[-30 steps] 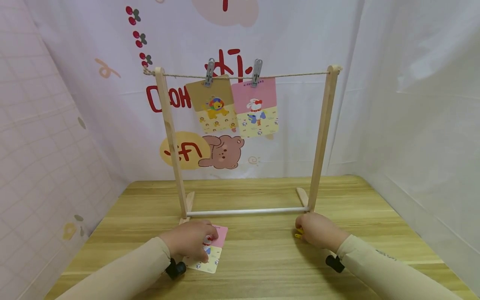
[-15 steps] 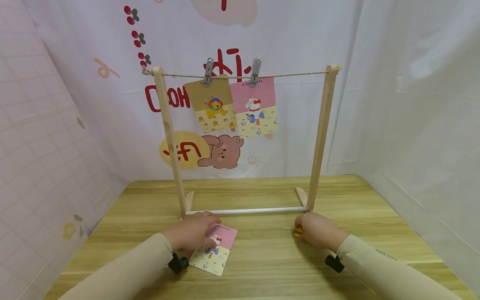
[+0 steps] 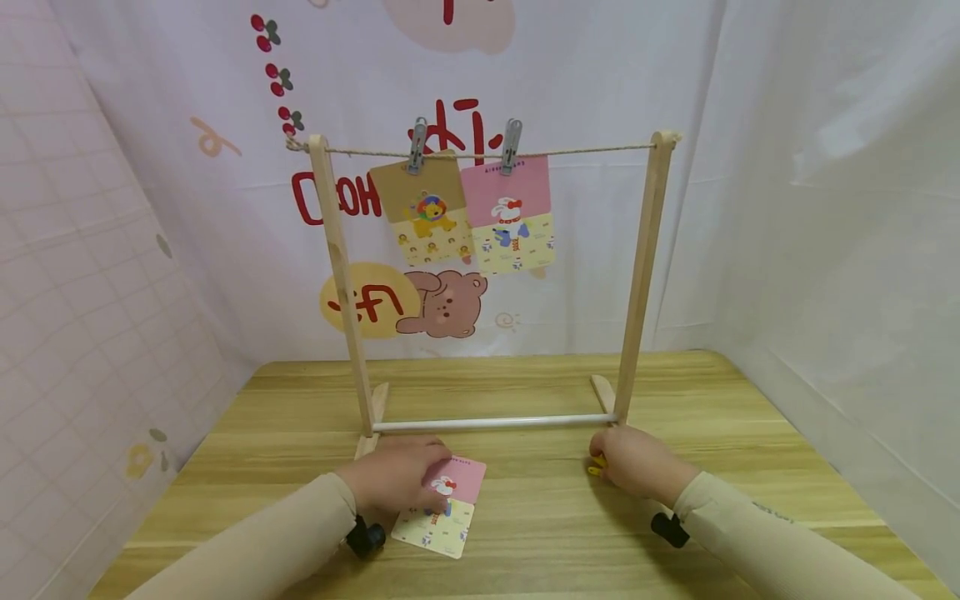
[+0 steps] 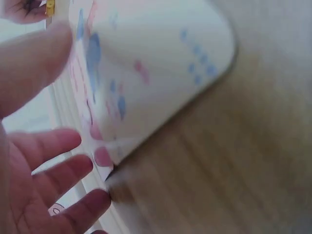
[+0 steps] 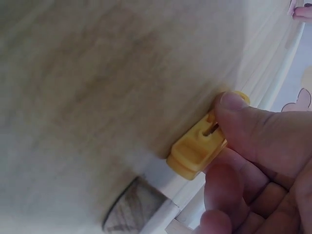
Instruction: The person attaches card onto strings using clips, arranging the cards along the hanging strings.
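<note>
My left hand (image 3: 397,473) rests over a pink and yellow rabbit card (image 3: 448,537) that lies on the table. In the left wrist view the fingers are spread at the edge of the card (image 4: 156,83), and the thumb reaches over it. My right hand (image 3: 641,465) stays low by the foot of the right post. It pinches a yellow clothespin (image 5: 197,148) between thumb and forefinger, close above the tabletop.
A wooden rack has two posts, its right post (image 3: 645,283) and left post (image 3: 341,283), joined by a white bar (image 3: 495,422) and a string (image 3: 592,150). Grey clothespins (image 3: 511,146) hold a lion card (image 3: 427,208) and another rabbit card (image 3: 510,217) there. A printed curtain (image 3: 585,317) stands behind.
My left hand has moved a little to the right, and the card on the table has slid right and slightly nearer with it. The right hand has kept its place with the yellow clothespin.
</note>
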The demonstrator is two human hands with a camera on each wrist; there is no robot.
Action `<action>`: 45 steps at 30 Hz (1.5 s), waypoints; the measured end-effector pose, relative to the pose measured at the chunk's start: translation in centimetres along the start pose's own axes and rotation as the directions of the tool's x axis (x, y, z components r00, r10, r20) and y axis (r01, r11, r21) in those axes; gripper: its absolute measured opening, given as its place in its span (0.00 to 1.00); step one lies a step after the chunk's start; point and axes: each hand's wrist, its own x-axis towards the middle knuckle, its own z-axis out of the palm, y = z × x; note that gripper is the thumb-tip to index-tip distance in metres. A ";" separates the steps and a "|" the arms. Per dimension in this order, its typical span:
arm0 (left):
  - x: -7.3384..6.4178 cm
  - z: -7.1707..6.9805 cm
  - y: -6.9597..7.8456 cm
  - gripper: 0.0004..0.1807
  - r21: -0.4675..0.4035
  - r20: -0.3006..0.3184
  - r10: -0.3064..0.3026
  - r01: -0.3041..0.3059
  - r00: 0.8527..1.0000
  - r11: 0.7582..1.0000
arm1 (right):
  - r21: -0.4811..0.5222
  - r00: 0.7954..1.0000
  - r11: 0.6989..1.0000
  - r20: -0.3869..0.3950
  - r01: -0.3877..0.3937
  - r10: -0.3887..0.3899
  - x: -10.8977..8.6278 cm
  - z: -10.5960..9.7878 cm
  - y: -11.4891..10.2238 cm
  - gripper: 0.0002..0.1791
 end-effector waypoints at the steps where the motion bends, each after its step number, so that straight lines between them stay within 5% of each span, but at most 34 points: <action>1: 0.0 0.0 0.0 0.42 0.000 0.001 0.004 -0.004 1.000 1.000 | 0.002 1.000 1.000 -0.001 0.000 0.000 0.0 0.0 0.0 0.10; 33: 0.8 -0.1 -0.1 0.49 -0.207 0.027 -0.072 0.077 0.997 0.975 | 0.013 1.000 1.000 -0.018 -0.017 0.017 -0.1 0.1 -0.2 0.11; 45: 0.8 -0.4 -0.1 0.48 -0.197 0.036 -0.083 0.089 0.996 0.976 | 0.022 0.999 1.000 -0.033 -0.007 0.008 -0.1 0.4 0.1 0.11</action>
